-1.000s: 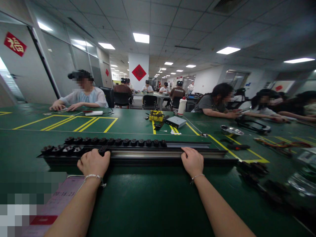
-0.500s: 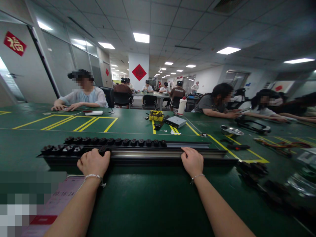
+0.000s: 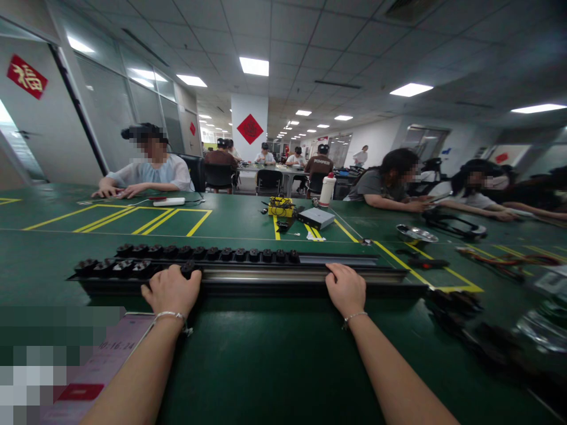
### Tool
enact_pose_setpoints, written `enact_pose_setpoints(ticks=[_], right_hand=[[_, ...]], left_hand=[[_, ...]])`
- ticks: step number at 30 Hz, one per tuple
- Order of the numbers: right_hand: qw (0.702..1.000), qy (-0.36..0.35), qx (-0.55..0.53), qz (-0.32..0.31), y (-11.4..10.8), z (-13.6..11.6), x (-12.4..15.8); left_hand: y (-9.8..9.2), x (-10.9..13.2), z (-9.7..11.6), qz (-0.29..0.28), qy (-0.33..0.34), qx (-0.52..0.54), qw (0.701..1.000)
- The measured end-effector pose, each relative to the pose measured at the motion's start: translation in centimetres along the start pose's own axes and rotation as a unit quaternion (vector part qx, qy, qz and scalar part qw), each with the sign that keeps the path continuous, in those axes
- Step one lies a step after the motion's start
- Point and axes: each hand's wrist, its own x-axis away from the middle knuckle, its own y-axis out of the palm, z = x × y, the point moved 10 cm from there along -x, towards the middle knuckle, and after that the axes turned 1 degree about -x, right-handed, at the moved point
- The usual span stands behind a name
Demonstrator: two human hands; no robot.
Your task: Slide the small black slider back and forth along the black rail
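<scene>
Green table (image 3: 266,366) is carrying things.
Black rails (image 3: 266,275) are lying central, phone (image 3: 104,360) at eight o'clock, yellow block (image 3: 280,211) at twelve.

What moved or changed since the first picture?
The left hand slid slightly right along the black rail, and the black piece at it shifted the same way. A standing person far back moved right. The numbers on the phone ticked up. Nothing was visibly taken hold of or let go. The right hand stayed on the rail, and the back row of black pieces stayed put.
</scene>
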Motion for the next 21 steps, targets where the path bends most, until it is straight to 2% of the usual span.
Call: enact_pose_setpoints(ticks=[21], right_hand=[[1.0, 0.001, -0.003, -0.001, -0.18, -0.14, 0.04]], left_hand=[[0.07, 0.07, -0.1, -0.017, -0.006, 0.007, 1.0]])
